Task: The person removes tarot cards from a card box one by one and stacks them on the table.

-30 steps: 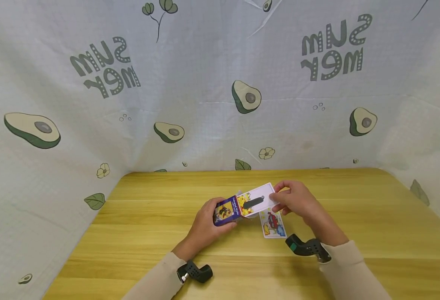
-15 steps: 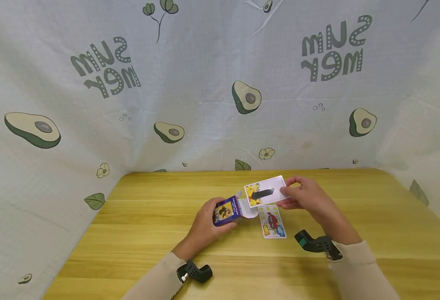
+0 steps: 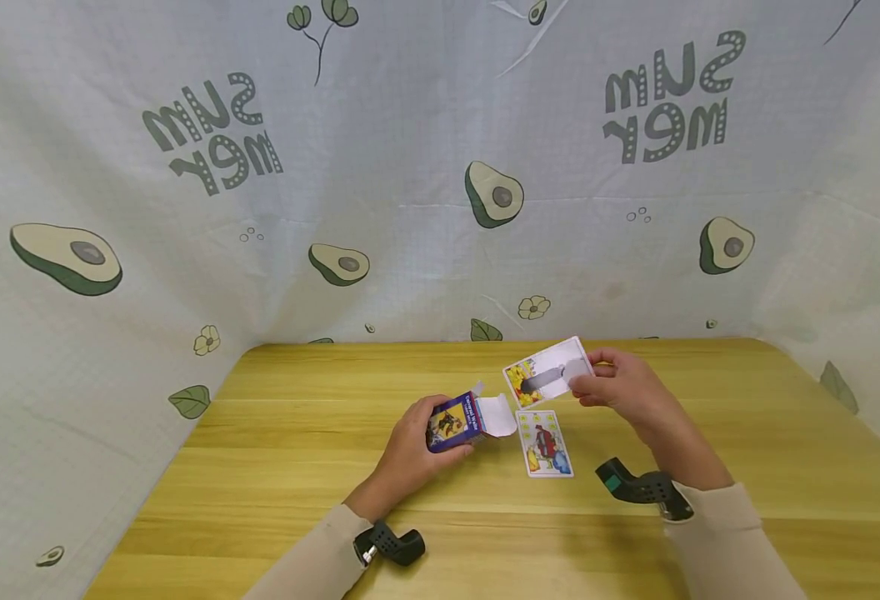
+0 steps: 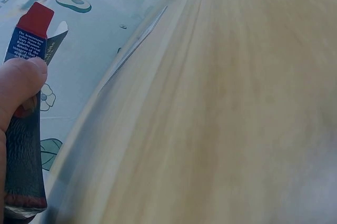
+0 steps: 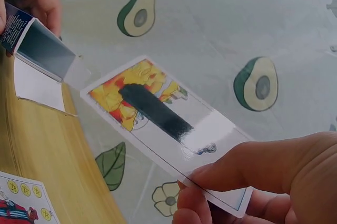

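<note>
My left hand [image 3: 406,450] grips a small dark blue tarot card box [image 3: 451,423] marked "Universal Waite". Its end flap stands open toward the right, and in the right wrist view the box mouth [image 5: 47,50] faces out with its white flap folded down. Between thumb and fingers, my right hand [image 3: 623,387] pinches a tarot card [image 3: 545,373] by its right end, picture side up and tilted. A long dark shape and a yellow-red patch show on that card. Below it, a second tarot card [image 3: 545,444] with yellow discs and a red-robed figure lies face up on the table.
The wooden table [image 3: 275,492] reaches back to a hanging white cloth [image 3: 410,150] printed with avocados and leaves. Each wrist wears a black camera mount, one [image 3: 389,543] on the left and another [image 3: 644,490] on the right.
My right hand has drawn the card out of the box mouth, moving it right and upward past the lying card. The left hand and box have stayed in place.
</note>
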Demonstrator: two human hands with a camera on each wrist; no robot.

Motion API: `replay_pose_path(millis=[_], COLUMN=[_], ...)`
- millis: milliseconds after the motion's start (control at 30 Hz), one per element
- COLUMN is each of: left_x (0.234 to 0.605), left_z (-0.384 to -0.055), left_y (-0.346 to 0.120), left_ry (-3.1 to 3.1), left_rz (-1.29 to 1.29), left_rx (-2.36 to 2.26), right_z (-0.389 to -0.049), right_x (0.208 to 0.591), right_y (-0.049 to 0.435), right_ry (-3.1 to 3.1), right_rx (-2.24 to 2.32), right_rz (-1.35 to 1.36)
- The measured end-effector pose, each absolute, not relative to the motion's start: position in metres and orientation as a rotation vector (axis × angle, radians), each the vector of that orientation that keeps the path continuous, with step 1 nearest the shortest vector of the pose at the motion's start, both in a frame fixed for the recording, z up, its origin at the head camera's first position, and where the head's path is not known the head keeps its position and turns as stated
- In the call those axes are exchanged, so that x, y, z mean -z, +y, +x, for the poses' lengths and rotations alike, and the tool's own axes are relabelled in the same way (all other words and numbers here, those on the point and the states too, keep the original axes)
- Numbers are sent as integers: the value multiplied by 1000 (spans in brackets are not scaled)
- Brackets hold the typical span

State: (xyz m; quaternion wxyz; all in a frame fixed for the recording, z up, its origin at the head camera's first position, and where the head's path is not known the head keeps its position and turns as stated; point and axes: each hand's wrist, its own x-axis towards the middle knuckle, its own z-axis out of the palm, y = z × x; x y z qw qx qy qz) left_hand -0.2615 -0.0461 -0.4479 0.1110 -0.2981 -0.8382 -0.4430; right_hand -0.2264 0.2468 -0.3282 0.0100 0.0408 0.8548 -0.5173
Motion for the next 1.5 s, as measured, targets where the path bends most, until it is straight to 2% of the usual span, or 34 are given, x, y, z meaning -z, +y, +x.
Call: replay_pose_path(millis=[400, 1500], left_x=[448, 447], left_z=[-261, -261], left_y=[-46, -46], left_ry=[-2464, -2465], left_rz=[-875, -874], left_rx=[1307, 1312], right_z=[-227, -225], right_x=[328, 335], right_y=[251, 254], right_ry=[2567, 2644], right_rx=[1814, 1701], right_rz=[175, 286])
